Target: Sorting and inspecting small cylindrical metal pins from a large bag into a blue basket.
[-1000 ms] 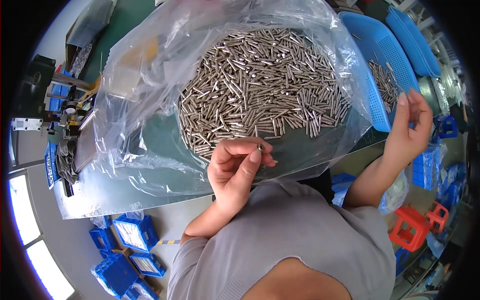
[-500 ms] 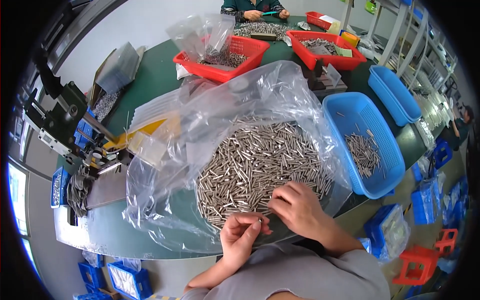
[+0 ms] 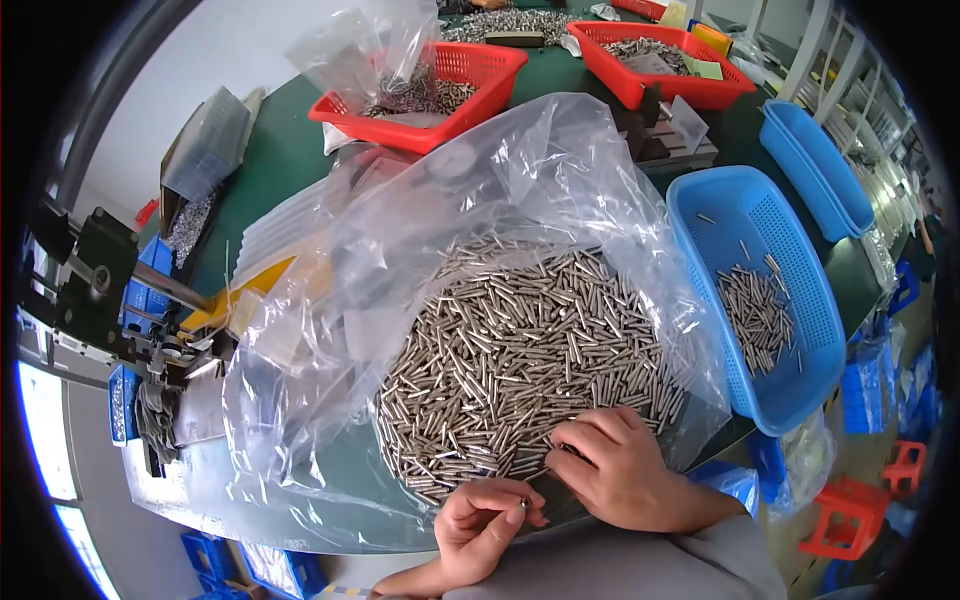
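Note:
A broad heap of short metal pins (image 3: pixel 520 350) lies on a clear plastic bag (image 3: pixel 290 400) spread over the green table. At the heap's near edge, my left hand (image 3: pixel 480 530) pinches one metal pin (image 3: pixel 525 503) between thumb and fingers, its round end showing. Just right of it, my right hand (image 3: pixel 625 475) rests low over the near pins with its fingers curled in. Whatever those fingers hold is hidden. To the right of the heap, a blue plastic basket (image 3: pixel 805 330) contains a smaller pile of the same kind of pins (image 3: pixel 755 315).
Two red baskets (image 3: pixel 490 105) with small metal parts stand at the back. Another blue basket (image 3: pixel 815 165) sits far right. A dark bench device (image 3: pixel 95 280) with a metal rod occupies the left side. Red stools (image 3: pixel 845 520) and blue crates are on the floor.
The view has shifted, so the heap and baskets look nearer and the person across the table is mostly out of frame. My left hand keeps its pinch; my right fingers stay curled.

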`<state>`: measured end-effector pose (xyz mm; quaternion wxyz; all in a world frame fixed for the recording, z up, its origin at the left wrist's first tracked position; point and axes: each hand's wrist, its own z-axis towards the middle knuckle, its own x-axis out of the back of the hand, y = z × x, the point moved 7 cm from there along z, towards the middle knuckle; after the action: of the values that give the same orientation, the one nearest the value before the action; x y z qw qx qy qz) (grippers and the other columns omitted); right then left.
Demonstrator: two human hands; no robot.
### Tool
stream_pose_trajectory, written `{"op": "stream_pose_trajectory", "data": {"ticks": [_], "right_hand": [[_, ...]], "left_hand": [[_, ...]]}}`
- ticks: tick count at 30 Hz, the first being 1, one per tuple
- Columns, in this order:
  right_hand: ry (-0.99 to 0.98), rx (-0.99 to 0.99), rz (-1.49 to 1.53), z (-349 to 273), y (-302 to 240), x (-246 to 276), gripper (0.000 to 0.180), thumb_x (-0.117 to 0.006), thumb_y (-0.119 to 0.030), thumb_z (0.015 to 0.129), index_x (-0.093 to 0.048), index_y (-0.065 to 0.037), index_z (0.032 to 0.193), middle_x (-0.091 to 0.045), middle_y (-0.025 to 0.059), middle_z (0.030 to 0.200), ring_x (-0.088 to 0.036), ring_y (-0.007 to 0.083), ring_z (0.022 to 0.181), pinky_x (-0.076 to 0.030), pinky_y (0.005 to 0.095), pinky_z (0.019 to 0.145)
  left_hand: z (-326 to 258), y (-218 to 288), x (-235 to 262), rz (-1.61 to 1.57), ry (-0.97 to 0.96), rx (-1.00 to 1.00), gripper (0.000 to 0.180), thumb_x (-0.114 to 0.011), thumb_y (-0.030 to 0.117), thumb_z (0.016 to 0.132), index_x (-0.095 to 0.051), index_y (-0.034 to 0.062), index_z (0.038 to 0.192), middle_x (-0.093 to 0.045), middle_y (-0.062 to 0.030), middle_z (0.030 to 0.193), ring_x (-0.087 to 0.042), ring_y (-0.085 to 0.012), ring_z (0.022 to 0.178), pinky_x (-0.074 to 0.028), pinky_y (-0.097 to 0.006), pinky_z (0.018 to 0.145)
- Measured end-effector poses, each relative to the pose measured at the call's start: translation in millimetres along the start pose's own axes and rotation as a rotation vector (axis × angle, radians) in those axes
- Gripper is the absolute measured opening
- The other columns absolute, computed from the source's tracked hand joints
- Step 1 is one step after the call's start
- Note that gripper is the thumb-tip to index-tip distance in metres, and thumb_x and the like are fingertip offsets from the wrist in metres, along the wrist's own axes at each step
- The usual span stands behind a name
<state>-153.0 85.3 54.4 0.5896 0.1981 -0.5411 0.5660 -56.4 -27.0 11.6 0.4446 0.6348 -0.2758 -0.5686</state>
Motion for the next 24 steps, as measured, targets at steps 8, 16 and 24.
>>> {"op": "stream_pose_trajectory", "data": {"ticks": [8, 16, 24], "right_hand": [[0.16, -0.013, 0.111, -2.7, 11.2, 6.8, 0.014, -0.065, -0.018, 0.069, -0.062, -0.011, 0.081, -0.056, 0.0002, 0.095, -0.054, 0.0189, 0.086, -0.044, 0.033, 0.068], [0.312, 0.069, 0.323, -11.6, 4.9, 22.3, 0.026, -0.076, -0.006, 0.069, -0.061, -0.005, 0.09, -0.062, 0.0035, 0.081, -0.059, 0.0202, 0.068, -0.049, 0.0312, 0.058], [0.29, -0.116, 0.667, -19.4, -2.3, 24.0, 0.017, -0.072, 0.0, 0.076, -0.066, -0.005, 0.091, -0.065, 0.007, 0.084, -0.064, 0.0211, 0.072, -0.051, 0.0294, 0.062]], "left_hand": [[1.9, -1.1, 1.1, 0.049, 0.03, 0.026, 0.011, -0.055, 0.001, 0.091, -0.051, -0.0021, 0.1, -0.06, -0.0267, 0.096, -0.063, -0.0223, 0.077, -0.058, -0.038, 0.069], [-2.8, 0.9, -0.5, 0.023, 0.088, -0.036, 0.01, -0.054, -0.002, 0.09, -0.051, -0.0012, 0.099, -0.061, -0.0255, 0.098, -0.064, -0.0239, 0.074, -0.057, -0.039, 0.069], [-7.8, -0.2, -1.4, 0.088, 0.073, -0.074, 0.007, -0.056, -0.002, 0.09, -0.052, -0.002, 0.097, -0.062, -0.0222, 0.097, -0.063, -0.0215, 0.073, -0.055, -0.035, 0.069]]}}
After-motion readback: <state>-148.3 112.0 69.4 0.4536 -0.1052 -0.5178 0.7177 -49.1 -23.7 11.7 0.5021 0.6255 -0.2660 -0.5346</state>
